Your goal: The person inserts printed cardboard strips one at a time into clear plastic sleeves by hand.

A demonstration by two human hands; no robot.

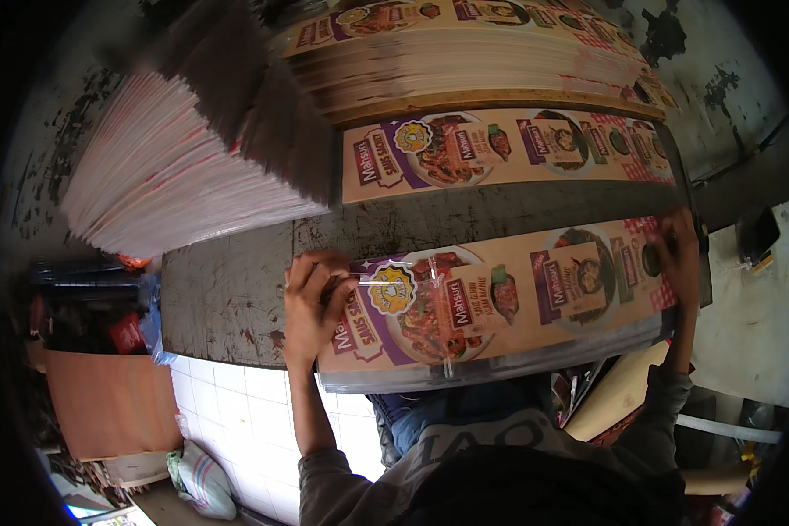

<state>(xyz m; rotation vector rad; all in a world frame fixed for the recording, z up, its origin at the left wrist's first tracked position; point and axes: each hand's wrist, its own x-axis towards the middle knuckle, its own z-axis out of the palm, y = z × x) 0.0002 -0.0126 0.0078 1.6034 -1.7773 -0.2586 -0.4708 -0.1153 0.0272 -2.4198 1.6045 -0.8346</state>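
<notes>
A long printed food-picture sheet [517, 307] lies along the near edge of the dark table, in front of me. Clear, shiny plastic covers it and shows along its near side. At its upper left corner, the bent fingers of my left hand [314, 294] are closed on the edge. My right hand [680, 254] grips the opposite end, its fingers curled over the sheet; the thumb is hard to make out. Farther back, a second sheet with the same print [508, 149] lies flat, touched by neither hand.
Behind the second sheet rises a tall stack of printed sheets [473, 66]. A fanned pile of white-edged sheets [180, 167] stands at the far left of the worn table [237, 302]. A brown panel [110, 403] and a white sack [206, 478] are lower left.
</notes>
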